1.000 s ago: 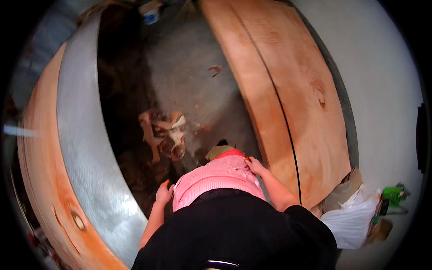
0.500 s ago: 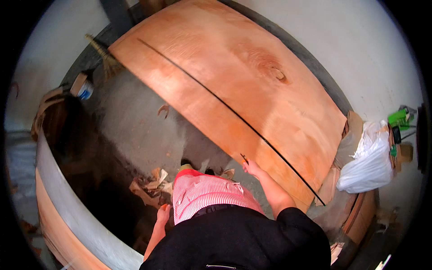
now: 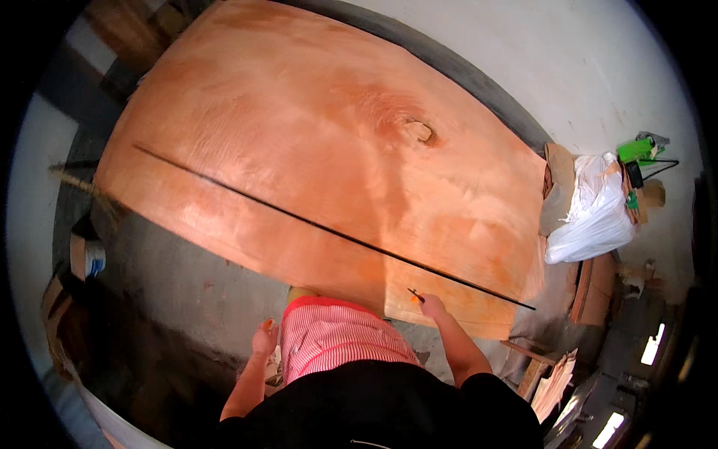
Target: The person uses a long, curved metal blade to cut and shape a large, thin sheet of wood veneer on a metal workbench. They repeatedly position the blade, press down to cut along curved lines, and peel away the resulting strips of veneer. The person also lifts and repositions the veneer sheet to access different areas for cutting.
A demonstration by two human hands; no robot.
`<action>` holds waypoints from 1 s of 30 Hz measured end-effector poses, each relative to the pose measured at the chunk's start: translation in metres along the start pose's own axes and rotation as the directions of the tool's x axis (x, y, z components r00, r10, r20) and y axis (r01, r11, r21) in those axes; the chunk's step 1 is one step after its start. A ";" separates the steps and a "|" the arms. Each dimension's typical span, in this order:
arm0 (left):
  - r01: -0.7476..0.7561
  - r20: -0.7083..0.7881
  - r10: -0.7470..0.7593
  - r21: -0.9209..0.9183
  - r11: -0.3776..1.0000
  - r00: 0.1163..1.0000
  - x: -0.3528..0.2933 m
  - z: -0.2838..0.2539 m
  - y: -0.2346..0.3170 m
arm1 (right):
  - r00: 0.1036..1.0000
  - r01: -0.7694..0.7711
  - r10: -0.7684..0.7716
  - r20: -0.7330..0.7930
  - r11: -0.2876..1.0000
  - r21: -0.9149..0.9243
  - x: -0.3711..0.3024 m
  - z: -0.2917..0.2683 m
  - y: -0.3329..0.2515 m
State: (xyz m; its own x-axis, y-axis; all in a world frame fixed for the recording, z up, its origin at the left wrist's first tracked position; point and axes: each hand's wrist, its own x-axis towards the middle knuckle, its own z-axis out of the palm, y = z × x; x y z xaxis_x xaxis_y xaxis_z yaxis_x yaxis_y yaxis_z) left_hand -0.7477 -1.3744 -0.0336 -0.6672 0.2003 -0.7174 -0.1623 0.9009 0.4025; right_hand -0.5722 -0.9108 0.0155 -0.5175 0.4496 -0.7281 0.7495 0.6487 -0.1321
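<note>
A large sheet of orange-brown wood veneer (image 3: 277,135) lies in front of me, with a knot hole near its far right. A long thin black bar (image 3: 336,233) crosses it, sloping down to the right. At the near right corner, a paler veneer piece (image 3: 456,303) shows a straight left edge. My right hand (image 3: 431,305) is closed round a slim dark pointed tool, just over that paler piece; its exact kind is unclear. Low beside my striped apron, my left hand (image 3: 265,339) has curled fingers with an orange spot at the tips; what they hold, if anything, cannot be made out.
White plastic bags (image 3: 591,217) and a green object (image 3: 636,150) sit by the wall, right of the sheet. Wood scraps (image 3: 553,385) lie at the lower right. A tub (image 3: 93,258) with blue on it and a straw broom (image 3: 75,179) are on the left.
My view has turned to the right, bringing the sheet and bar across in front of me. My left hand has come up slightly. The tool stays in my right hand.
</note>
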 end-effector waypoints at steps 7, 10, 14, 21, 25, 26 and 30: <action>-0.216 0.228 0.163 0.227 0.950 0.960 0.070 -0.015 0.076 | 0.972 0.013 -0.004 -0.234 0.999 0.037 0.085 -0.088 -0.077; -0.151 0.332 0.047 0.295 0.944 0.942 0.089 0.003 0.103 | 0.970 -0.037 0.026 -0.242 0.999 -0.040 0.143 -0.116 -0.081; -0.141 0.331 -0.003 0.409 0.902 0.944 0.094 0.032 0.134 | 0.955 -0.075 0.043 -0.295 0.992 -0.100 0.238 -0.150 -0.079; -0.087 0.337 -0.091 0.478 0.874 0.937 0.110 0.051 0.161 | 0.838 -0.046 0.055 -0.544 0.999 0.029 0.428 -0.155 -0.040; -0.044 0.352 -0.161 0.507 0.861 0.922 0.121 0.056 0.169 | 0.777 0.002 0.036 -0.629 0.998 0.059 0.510 -0.171 -0.041; -0.040 0.349 -0.165 0.511 0.859 0.922 0.122 0.058 0.168 | 0.761 0.012 0.050 -0.647 0.996 0.091 0.524 -0.177 -0.046; -0.057 0.329 -0.128 0.499 0.865 0.935 0.127 0.064 0.164 | 0.752 -0.077 0.115 -0.649 0.993 0.087 0.573 -0.190 -0.045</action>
State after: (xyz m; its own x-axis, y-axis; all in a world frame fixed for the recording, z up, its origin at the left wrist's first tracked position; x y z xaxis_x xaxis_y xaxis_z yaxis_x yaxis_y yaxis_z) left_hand -0.8129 -1.1764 -0.0951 -0.3639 0.1988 -0.9100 0.2610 0.9596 0.1052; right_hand -0.9811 -0.5657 -0.2673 -0.5712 0.8111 -0.1263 0.8199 0.5566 -0.1336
